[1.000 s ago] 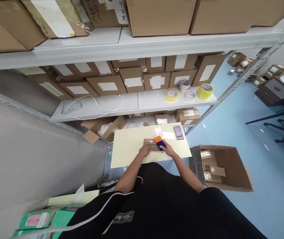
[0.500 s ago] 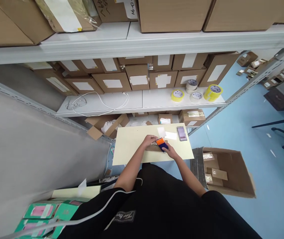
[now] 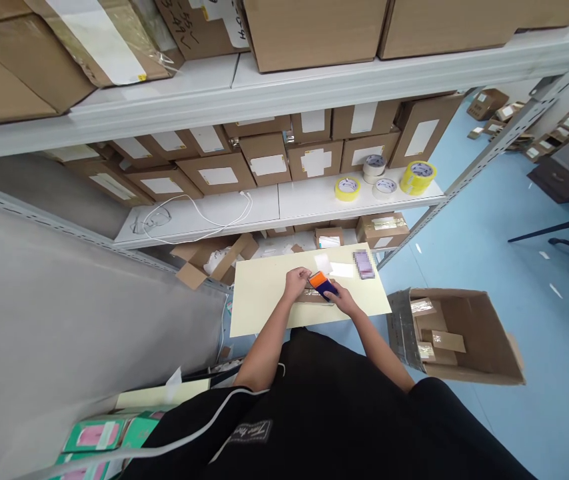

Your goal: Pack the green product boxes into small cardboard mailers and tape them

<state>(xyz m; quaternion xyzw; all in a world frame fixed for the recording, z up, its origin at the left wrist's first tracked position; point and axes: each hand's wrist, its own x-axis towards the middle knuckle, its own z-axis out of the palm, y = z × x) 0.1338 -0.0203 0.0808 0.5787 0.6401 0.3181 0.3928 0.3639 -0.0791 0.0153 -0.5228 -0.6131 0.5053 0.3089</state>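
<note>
A small flat cardboard package (image 3: 313,296) lies on a pale yellow table (image 3: 264,293) in front of me. My right hand (image 3: 340,304) grips an orange and blue tape dispenser (image 3: 323,285) pressed onto the package. My left hand (image 3: 296,281) rests on the package's left end, fingers curled over its top edge. White paper slips (image 3: 334,268) and a purple-printed sheet (image 3: 364,263) lie on the table just beyond my hands.
An open cardboard box (image 3: 457,337) holding small packages stands on the blue floor to the right. Metal shelves carry labelled cartons (image 3: 264,160), tape rolls (image 3: 384,181) and a white cable (image 3: 199,213). Green and pink packs (image 3: 99,437) lie at lower left.
My left hand has moved from the package's near left side up to its far left edge. The dispenser stays on the package under my right hand. The view has shifted slightly.
</note>
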